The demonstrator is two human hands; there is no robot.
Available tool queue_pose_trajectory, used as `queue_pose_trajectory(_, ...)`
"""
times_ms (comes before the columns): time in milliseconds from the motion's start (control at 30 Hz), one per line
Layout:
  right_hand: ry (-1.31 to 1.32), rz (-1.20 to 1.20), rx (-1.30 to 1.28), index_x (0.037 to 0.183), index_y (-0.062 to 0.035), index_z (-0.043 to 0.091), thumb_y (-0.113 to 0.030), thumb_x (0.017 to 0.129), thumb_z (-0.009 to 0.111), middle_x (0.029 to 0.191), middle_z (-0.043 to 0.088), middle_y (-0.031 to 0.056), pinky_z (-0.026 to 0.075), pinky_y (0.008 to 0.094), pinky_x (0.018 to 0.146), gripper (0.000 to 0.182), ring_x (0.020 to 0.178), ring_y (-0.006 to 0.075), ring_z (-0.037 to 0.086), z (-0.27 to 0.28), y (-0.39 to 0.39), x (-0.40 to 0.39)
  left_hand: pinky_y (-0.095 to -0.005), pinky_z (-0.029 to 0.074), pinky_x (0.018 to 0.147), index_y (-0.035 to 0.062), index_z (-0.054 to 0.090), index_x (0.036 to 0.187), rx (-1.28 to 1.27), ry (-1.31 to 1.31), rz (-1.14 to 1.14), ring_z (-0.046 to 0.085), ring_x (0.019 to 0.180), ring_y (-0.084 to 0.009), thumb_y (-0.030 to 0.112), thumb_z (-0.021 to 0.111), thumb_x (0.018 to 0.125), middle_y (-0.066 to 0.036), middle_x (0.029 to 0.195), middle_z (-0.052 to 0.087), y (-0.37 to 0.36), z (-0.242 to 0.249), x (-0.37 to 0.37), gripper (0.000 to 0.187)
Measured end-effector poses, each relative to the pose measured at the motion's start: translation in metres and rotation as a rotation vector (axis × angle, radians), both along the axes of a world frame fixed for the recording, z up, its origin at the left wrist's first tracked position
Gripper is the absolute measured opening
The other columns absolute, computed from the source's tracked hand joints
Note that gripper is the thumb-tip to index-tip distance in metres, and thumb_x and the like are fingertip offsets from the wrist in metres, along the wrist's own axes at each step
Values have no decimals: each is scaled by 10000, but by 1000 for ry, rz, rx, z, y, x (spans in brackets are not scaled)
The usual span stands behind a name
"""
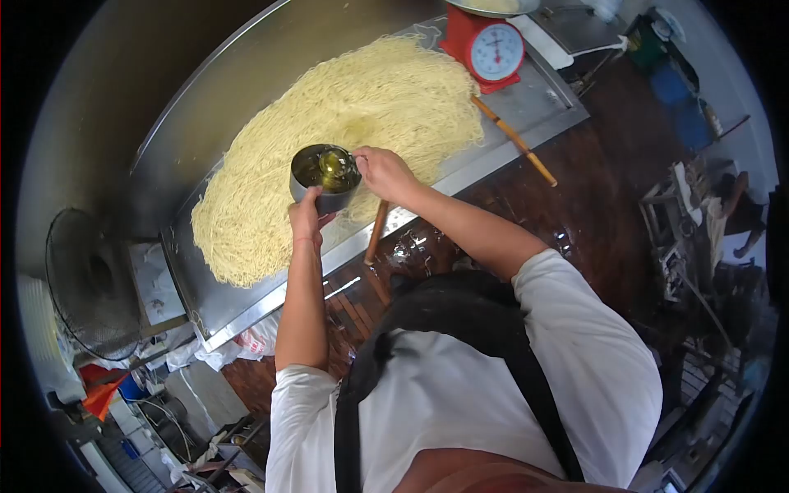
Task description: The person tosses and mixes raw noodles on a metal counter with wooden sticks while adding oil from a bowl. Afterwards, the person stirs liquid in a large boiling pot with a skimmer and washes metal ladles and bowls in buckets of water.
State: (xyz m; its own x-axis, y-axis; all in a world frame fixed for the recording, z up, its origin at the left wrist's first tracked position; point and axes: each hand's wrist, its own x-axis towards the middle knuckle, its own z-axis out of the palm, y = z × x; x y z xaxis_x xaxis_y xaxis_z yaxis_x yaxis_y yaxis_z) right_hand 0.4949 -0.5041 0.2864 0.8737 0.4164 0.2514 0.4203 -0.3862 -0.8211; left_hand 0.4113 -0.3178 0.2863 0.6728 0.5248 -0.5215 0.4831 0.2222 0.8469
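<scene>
A wide heap of pale yellow noodles (345, 131) is spread over a stainless steel table (205, 115). Above its near edge I hold a small round metal pot (323, 177) with yellowish liquid in it. My left hand (306, 215) grips the pot from below and at its side. My right hand (385, 172) is at the pot's right rim, fingers closed on something small dipped in the liquid; what it is I cannot tell.
A red kitchen scale (486, 48) with a metal bowl stands at the table's far right. Two long wooden sticks lie there: one (514, 140) across the table edge, one (376, 232) leaning below it. A fan (86, 279) stands at left; the floor is dark and wet.
</scene>
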Motion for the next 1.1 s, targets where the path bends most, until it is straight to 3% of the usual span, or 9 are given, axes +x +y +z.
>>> queue_pose_trajectory(333,-117,-122,102,1046,54,625,-146,933,490,992,646,259,489,457,842,266,929,425,609,-1,-129,86,-379,575,596,-45,631,947,124,-56,-98,660,758,-230,287,677,757,-133,900,648,-138,16,119,386)
queue_pose_trajectory(433,-122,-146,122,1142,56,585,-143,937,507,971,666,226,519,414,797,296,882,349,656,-7,-159,103,-365,572,627,-29,613,1003,7,-65,-123,650,792,-225,309,647,788,-127,930,639,-158,-2,143,402)
queue_pose_trajectory(533,540,-49,478,1268,47,509,-147,934,536,915,688,144,538,340,737,387,818,218,673,-31,-194,104,-356,567,697,14,566,1114,-278,-114,-119,640,867,-232,320,600,827,-123,1012,633,-188,-21,153,421)
queue_pose_trajectory(633,741,22,319,1346,33,443,-148,928,552,874,687,72,533,280,704,469,787,122,649,-36,-257,87,-380,563,766,45,547,1155,-494,-114,-218,636,918,-263,315,588,840,-141,1086,618,-226,-44,170,417)
queue_pose_trajectory(733,446,-45,81,1315,30,482,-137,899,573,845,681,88,533,309,714,458,753,191,661,-61,-319,69,-385,566,775,33,539,1168,-578,-23,-294,636,927,-269,309,588,845,-147,1106,612,-265,-72,199,428)
queue_pose_trajectory(867,169,-295,-157,1247,15,544,-103,851,591,965,650,163,522,376,789,416,865,310,645,-70,-375,53,-385,568,778,22,547,1161,-527,44,-423,635,929,-265,308,595,848,-143,1095,611,-331,-74,237,427)
queue_pose_trajectory(967,67,-348,-431,1179,23,568,-128,803,606,1117,563,215,465,448,894,407,1055,370,546,-75,-391,48,-388,553,808,16,541,1184,-457,93,-494,613,975,-267,311,601,852,-135,1123,597,-373,-85,270,448)
queue_pose_trajectory(1100,225,-327,-550,1197,23,543,-134,797,614,1104,550,231,460,448,916,435,1070,393,529,-96,-384,44,-428,495,911,8,517,1269,-259,132,-662,565,1087,-294,316,605,858,-142,1228,560,-404,-113,304,521)
